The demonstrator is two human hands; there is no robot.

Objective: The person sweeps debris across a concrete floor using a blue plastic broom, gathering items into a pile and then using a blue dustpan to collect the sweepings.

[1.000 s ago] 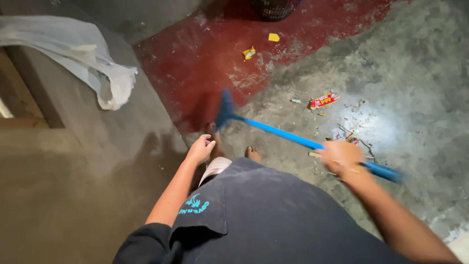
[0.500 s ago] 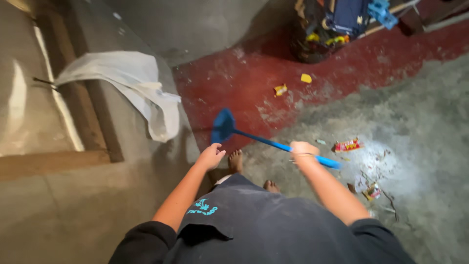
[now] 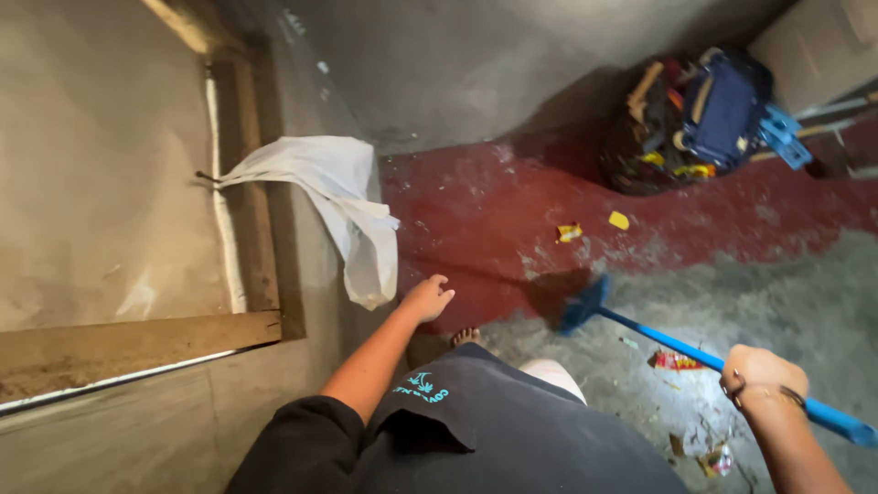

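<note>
Bare concrete floor (image 3: pixel 805 274), grey and patchy, with a red-painted strip (image 3: pixel 512 220) running along the base of a grey wall (image 3: pixel 476 64). Left side: concrete ledge with a wooden frame (image 3: pixel 137 343), and a white plastic bag (image 3: pixel 338 206) hanging off a nail, draped down the ledge face.

Right hand (image 3: pixel 761 373) is clenched around the handle of a blue broom (image 3: pixel 677 348), bracelet at the wrist. Handle runs diagonally from lower right up to the left; the broom head (image 3: pixel 583 306) sits on the floor just at the edge where red paint meets grey concrete, casting a dark shadow on the red strip.

Left hand (image 3: pixel 428 298) is empty, fingers loosely curled, held out in the air near the bottom end of the white bag, not touching it. One bare foot (image 3: pixel 465 337) shows just below that hand.

Litter on the floor: a red wrapper (image 3: pixel 677 360) just under the broom handle, two yellow scraps (image 3: pixel 594 227) on the red strip well beyond the broom head, more small debris (image 3: pixel 704 457) in a bright patch of light near the right forearm.

Far corner: a dark basket (image 3: pixel 640 155) stuffed with junk, a navy bag (image 3: pixel 727 110) on top, blue plastic piece (image 3: pixel 785 135) sticking out beside it.
</note>
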